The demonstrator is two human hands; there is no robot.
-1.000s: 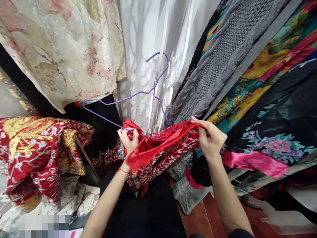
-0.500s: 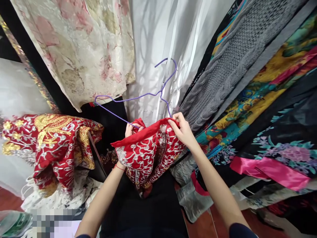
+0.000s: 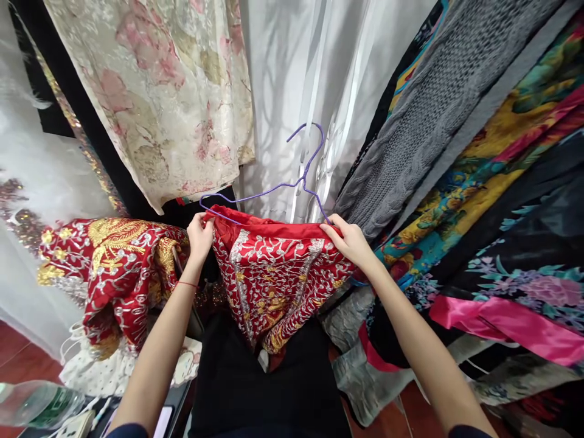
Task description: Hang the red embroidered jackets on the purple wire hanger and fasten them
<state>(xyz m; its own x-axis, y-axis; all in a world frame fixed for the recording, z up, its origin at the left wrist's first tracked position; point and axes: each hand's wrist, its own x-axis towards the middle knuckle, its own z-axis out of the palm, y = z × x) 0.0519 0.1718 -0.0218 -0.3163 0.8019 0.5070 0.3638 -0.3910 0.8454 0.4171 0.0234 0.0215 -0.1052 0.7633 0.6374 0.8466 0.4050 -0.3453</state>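
A red skirt (image 3: pixel 278 274) with silver and gold embroidery hangs between my two hands, its plain red waistband stretched almost level. At the waistband's left end, my left hand (image 3: pixel 199 238) is closed, pinching the edge. My right hand (image 3: pixel 350 244) grips the right end with thumb and fingers. Inside the waistband sits a purple wire hanger (image 3: pixel 269 190); its hook and shoulders show above the cloth, while its lower part is hidden. The hanger's right shoulder runs down to my right fingers, and its left corner lies just above my left hand.
A matching red embroidered garment (image 3: pixel 123 255) lies on the left. Clothes hang on the right, among them a grey cable-knit piece (image 3: pixel 438 103). Floral fabric (image 3: pixel 159 103) hangs at the upper left beside a white curtain (image 3: pixel 278 79). A plastic bottle (image 3: pixel 41 404) lies at lower left.
My left hand has come out from behind the waistband and moved left to its end. The waistband is now spread wider, and the skirt's embroidered front shows more fully.
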